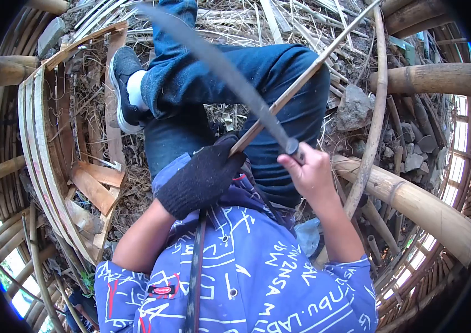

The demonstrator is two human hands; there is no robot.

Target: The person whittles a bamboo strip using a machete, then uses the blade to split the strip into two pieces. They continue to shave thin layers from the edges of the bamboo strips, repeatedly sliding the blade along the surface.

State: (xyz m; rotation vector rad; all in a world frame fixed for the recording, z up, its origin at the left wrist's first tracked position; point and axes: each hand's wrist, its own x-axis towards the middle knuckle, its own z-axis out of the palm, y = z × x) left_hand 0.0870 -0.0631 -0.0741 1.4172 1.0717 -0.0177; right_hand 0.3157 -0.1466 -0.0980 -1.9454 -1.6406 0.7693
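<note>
My left hand (205,180), in a black knitted glove, is closed round the lower end of a long, thin bamboo strip (313,69). From the glove the strip slants up to the right, over the bent knee. Bare and closed, my right hand (314,171) grips the handle of a machete (213,61). Its long grey blade points to the upper left and crosses over the strip just above the glove. My legs in dark jeans (235,72) are folded beneath both. A narrow dark band (195,266) runs down the shirt below the glove.
A slatted wooden crate (38,139) stands at the left, with short boards (94,188) in it. Split bamboo strips (230,22) litter the ground ahead. A stone (354,108), a thin pole (379,83) and thick bamboo poles (413,205) are at the right.
</note>
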